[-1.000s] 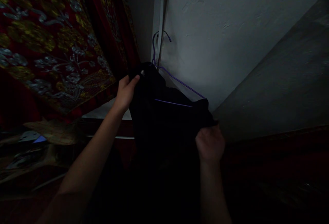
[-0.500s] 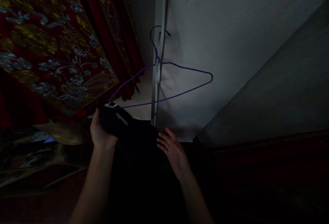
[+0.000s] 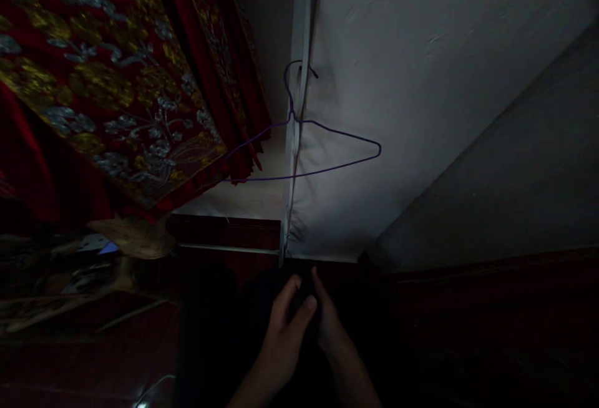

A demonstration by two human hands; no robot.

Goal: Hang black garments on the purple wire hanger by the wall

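A purple wire hanger (image 3: 292,113) hangs by its hook near a grey vertical strip, with nothing on it. Below it, at the lower middle, my left hand (image 3: 286,320) is closed on dark cloth, its thumb and fingers curled. The cloth looks like a black garment (image 3: 304,289), but its shape is lost in the darkness. My right hand (image 3: 331,320) is close beside the left, gripping the other side of the same bunched cloth. Most of its fingers are hidden behind the fabric.
Red cloth (image 3: 154,102) with gold and silver sequins hangs at the left, overlapping the hanger's left end. Below it is a wooden piece (image 3: 135,238) among dim clutter. A pale wall (image 3: 397,83) rises at the right behind the hanger.
My left hand has brought the black garment off the hanger's left end, down and right. My right hand, open before, has moved lower and closed on the cloth beside it.
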